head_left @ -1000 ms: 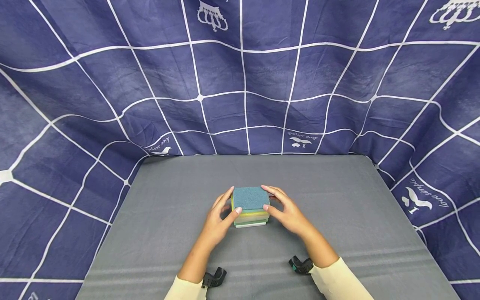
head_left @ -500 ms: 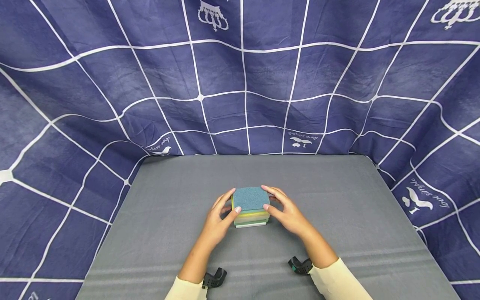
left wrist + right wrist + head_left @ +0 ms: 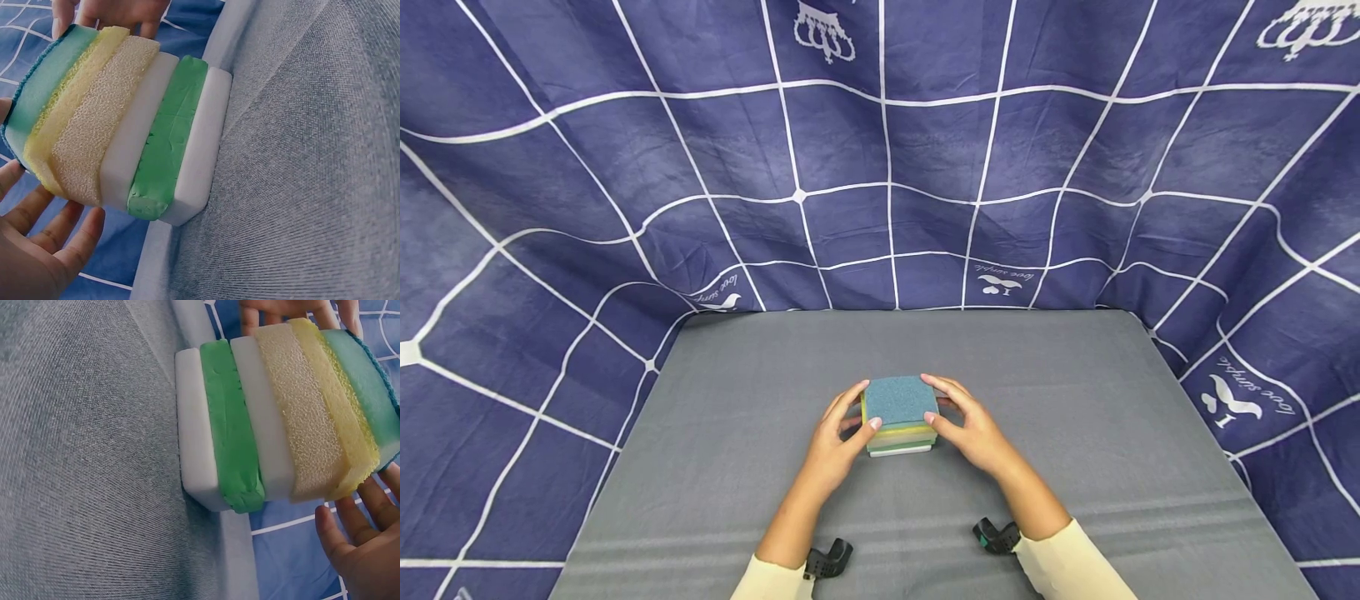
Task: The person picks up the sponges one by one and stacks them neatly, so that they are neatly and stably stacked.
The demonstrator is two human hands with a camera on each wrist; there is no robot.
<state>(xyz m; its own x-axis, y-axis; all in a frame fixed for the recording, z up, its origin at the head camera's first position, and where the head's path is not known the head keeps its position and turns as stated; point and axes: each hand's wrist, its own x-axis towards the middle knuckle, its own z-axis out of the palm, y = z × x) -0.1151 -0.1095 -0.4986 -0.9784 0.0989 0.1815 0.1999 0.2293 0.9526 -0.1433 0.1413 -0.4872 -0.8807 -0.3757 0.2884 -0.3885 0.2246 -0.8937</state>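
In the head view a scouring sponge [image 3: 900, 400] with a blue pad tops a stack on the grey cloth. My left hand [image 3: 837, 442] holds its left end, thumb at the front corner and index finger at the back. My right hand [image 3: 968, 429] holds the right end likewise. Below it, in the left wrist view, come a yellow sponge [image 3: 47, 140], a coarse beige sponge [image 3: 103, 112], a white block [image 3: 136, 134], a crinkled green slab [image 3: 172, 134] and another white block [image 3: 203, 150] at the bottom. Lower fingers lie along the stack's sides.
Grey cloth [image 3: 760, 375] covers the table, with creases near its front. A blue curtain with white grid lines [image 3: 940, 150] rises at the back and both sides. Black bands [image 3: 830, 558] sit at both wrists beside cream sleeves.
Both hands and the top scouring sponge have sunk very slightly toward the table. Their grip looks the same, and the lower layers stay in place.
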